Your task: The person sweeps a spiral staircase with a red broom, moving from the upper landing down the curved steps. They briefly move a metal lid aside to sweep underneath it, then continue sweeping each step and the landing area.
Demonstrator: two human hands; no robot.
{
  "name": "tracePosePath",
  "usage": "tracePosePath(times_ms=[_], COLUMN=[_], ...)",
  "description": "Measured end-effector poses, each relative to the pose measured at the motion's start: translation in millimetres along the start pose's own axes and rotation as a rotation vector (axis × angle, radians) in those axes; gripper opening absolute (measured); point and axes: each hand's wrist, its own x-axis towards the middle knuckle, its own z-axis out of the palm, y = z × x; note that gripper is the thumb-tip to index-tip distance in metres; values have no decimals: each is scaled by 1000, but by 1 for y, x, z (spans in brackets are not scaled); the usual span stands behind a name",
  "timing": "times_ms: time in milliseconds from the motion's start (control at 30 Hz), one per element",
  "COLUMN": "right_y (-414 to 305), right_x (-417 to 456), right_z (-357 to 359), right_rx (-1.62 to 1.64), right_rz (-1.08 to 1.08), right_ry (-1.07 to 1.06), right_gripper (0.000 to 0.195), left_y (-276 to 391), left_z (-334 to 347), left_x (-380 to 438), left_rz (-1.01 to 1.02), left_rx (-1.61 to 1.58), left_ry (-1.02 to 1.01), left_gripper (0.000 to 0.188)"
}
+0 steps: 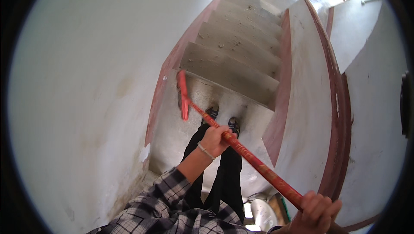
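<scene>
A broom with a red, gold-patterned handle (258, 166) slants across the view from lower right to upper left. My left hand (217, 140), with a band on its wrist, is closed around the middle of the handle. At the handle's top end my right hand (315, 213) has a firm grip. The broom's red head (183, 96) is slightly blurred and lies over the left side of the landing (200, 88), close to the wall. Its bristles are dark and partly hidden by the head.
Beyond my shoes (233, 124) a flight of concrete steps (229, 62) leads away, with scattered debris (236, 43) on it. A pale wall (97, 81) bounds the left. On the right stands a low wall with a dark red rail (334, 94). Behind me sits a round metal lid (263, 213).
</scene>
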Motion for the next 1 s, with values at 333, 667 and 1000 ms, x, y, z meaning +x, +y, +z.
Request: tracePosePath(times_ms=[333,667,1000], right_y=[-49,230,245], right_x=[-75,-151,-424], right_z=[-51,-124,-174], right_rx=[-982,785,1687], right_rz=[-248,1115,727], right_ry=[-281,325,971], right_gripper=[19,39,22], left_y=[-33,-110,-178], left_z=[102,22,-52], left_x=[-34,-70,-209], left_rz=[-159,-652,208], left_rx=[243,620,1682], left_ry=[-271,-274,-1729], left_gripper=[10,12,34])
